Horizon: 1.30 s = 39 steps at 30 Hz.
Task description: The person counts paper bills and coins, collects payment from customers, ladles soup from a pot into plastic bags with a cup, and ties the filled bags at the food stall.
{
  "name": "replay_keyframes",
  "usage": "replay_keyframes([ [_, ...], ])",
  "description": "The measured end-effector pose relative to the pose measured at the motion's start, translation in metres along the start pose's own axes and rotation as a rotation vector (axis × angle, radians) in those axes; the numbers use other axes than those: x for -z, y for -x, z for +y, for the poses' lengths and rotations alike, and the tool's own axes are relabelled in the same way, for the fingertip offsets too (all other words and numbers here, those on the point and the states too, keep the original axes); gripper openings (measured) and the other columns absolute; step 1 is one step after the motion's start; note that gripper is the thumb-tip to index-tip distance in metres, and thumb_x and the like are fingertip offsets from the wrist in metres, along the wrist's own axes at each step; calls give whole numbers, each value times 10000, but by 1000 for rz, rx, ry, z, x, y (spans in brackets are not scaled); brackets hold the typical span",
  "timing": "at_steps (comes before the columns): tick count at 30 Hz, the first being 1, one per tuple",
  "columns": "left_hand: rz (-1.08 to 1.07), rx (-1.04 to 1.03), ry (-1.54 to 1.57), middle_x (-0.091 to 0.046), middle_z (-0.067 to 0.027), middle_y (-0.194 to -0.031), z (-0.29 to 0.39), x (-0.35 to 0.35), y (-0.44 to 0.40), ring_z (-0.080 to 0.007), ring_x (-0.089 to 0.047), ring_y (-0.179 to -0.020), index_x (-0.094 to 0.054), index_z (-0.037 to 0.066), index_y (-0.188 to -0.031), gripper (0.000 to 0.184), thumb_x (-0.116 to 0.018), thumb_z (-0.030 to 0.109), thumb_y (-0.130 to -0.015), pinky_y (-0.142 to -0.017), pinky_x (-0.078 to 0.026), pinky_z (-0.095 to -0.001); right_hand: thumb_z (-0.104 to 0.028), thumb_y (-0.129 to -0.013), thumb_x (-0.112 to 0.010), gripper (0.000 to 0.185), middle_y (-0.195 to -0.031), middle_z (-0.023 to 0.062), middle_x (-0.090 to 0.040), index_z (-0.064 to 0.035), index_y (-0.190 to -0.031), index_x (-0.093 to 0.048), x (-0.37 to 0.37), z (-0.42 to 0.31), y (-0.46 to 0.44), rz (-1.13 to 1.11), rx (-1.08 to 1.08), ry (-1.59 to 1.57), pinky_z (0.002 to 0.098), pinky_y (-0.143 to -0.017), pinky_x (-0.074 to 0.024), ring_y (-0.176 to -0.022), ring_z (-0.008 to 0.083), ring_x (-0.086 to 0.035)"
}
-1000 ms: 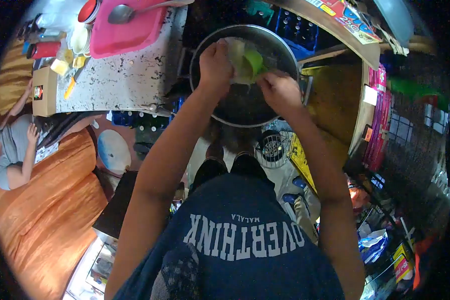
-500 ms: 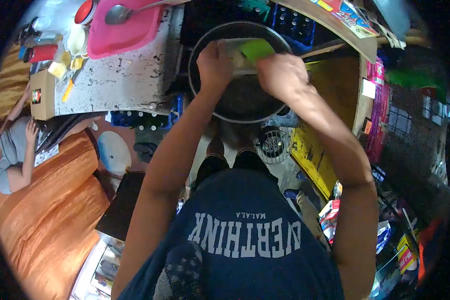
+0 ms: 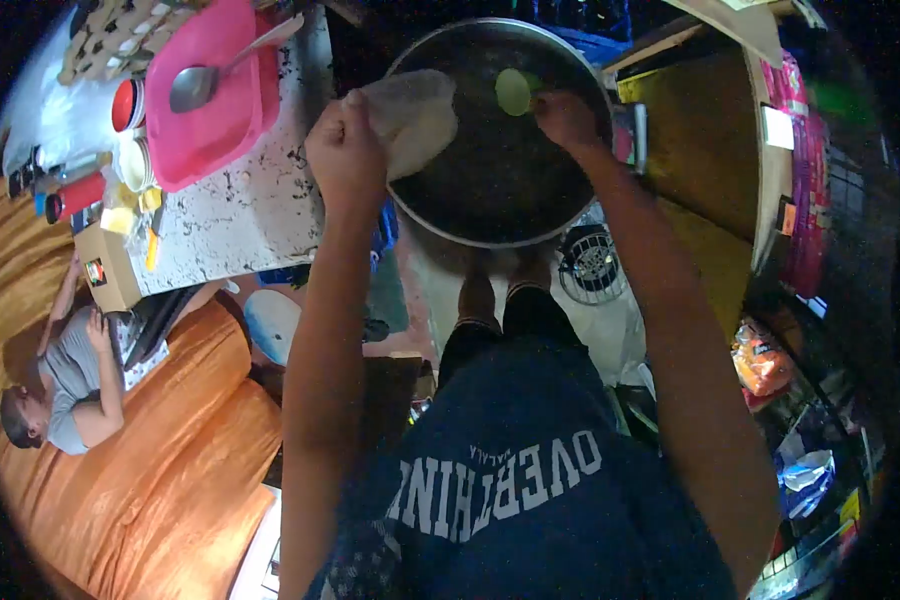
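I look down from the head camera into a cramped, dim room, brightest at lower left, where orange cloth (image 3: 190,470) spreads. The tabletop (image 3: 235,215), white and flecked with dark worn patches, fills the upper left of the frame. On it I see a pink tray (image 3: 205,140) with a metal spoon (image 3: 192,88) lying in it, its handle reaching past the tray's edge. Left of the tray stand a red cup (image 3: 124,105) and stacked white bowls (image 3: 135,163); an orange handle (image 3: 152,250) lies near the tabletop's lower edge, close to a cardboard box (image 3: 108,270).

The pot (image 3: 515,190), wide and dark inside, sits at upper centre. My left hand (image 3: 348,150) has its grip closed on the top of a clear bag (image 3: 415,120) with pale contents; the bag covers part of the pot's left rim, and I cannot tell whether they touch. My right hand (image 3: 568,120) grips a green scoop (image 3: 513,92) over the pot.

Below the pot's right side a fan (image 3: 590,265) stands on the floor. A brown panel (image 3: 685,150) closes in the upper right, and my right forearm hides part of that side. At far left a person (image 3: 80,370) rests an elbow near the orange cloth.
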<state>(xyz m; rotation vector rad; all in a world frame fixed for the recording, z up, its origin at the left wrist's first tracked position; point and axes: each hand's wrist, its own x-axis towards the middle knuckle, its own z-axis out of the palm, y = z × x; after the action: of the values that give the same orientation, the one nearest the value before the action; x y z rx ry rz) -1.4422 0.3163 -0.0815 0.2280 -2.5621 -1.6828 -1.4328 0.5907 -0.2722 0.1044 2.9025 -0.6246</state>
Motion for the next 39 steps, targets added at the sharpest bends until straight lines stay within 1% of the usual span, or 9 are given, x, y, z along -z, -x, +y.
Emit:
replay_keyframes([
  [11,17,-91,-244,-504,-57,-630,0,27,1,-123,-449,-621,-580,-1,-773,354,-490,275,-975,-569,-387,-307,-259,-858,-499,285,-1016,217,-652,-71,-996,-663,-85,-16,-29,361,23,315,459,-842,-492,-976,315,-639],
  [14,5,-39,-200,-556,-84,-653,1,28,1,-135,-498,-637,-593,-15,-798,336,-492,255,-971,-590,-413,-327,-323,-916,-479,344,-1096,197,-635,-77,-1101,-633,-69,-12,-9,33,-163,-434,460,-855,-463,-998,290,-619],
  [16,-3,25,-218,-584,-101,-678,-1,28,-2,-140,-520,-652,-603,-25,-823,322,-493,241,-968,-604,-426,-331,-430,-935,-485,414,-963,98,-649,-83,-1113,-623,-105,29,-3,-52,-133,-493,406,-737,-471,-829,207,-600],
  [19,-18,51,-188,-628,-130,-727,9,29,0,-154,-558,-677,-622,-40,-883,298,-491,216,-963,-633,-450,-333,-434,-924,-541,388,-814,6,-577,-89,-1072,-636,-15,-2,34,-281,-303,-886,291,-626,-426,-705,99,-499],
  [22,-23,16,-73,-650,-145,-765,3,22,-2,-165,-580,-696,-635,-45,-942,291,-487,204,-961,-660,-466,-328,-344,-919,-587,261,-716,-59,-495,-96,-974,-647,21,-9,44,-149,-338,-890,205,-525,-327,-601,36,-404],
  [25,-50,29,31,-655,-151,-781,6,17,-1,-169,-592,-709,-637,-47,-968,291,-486,202,-958,-671,-472,-330,-347,-935,-575,268,-761,-33,-550,-94,-964,-659,87,-20,57,-189,-159,-789,240,-640,-400,-682,91,-475],
  [29,-44,0,-52,-652,-159,-775,16,5,6,-158,-588,-707,-634,-54,-963,307,-489,217,-956,-665,-468,-335,-290,-947,-569,222,-707,-82,-502,-88,-917,-656,164,-68,71,-256,-135,-1048,199,-582,-349,-640,28,-407],
  [35,-126,205,53,-618,-148,-709,37,-9,25,-154,-584,-652,-635,-62,-954,336,-466,229,-963,-603,-472,-349,-193,-949,-526,157,-662,-60,-480,-72,-906,-615,186,-125,78,-260,-75,-1202,176,-502,-308,-557,27,-400],
  [39,-46,73,130,-608,-119,-692,29,-23,34,-133,-573,-596,-639,-52,-966,326,-446,211,-972,-516,-474,-337,-156,-931,-534,127,-666,-57,-491,-75,-897,-625,167,-151,85,-216,-136,-1296,201,-505,-336,-573,45,-419],
])
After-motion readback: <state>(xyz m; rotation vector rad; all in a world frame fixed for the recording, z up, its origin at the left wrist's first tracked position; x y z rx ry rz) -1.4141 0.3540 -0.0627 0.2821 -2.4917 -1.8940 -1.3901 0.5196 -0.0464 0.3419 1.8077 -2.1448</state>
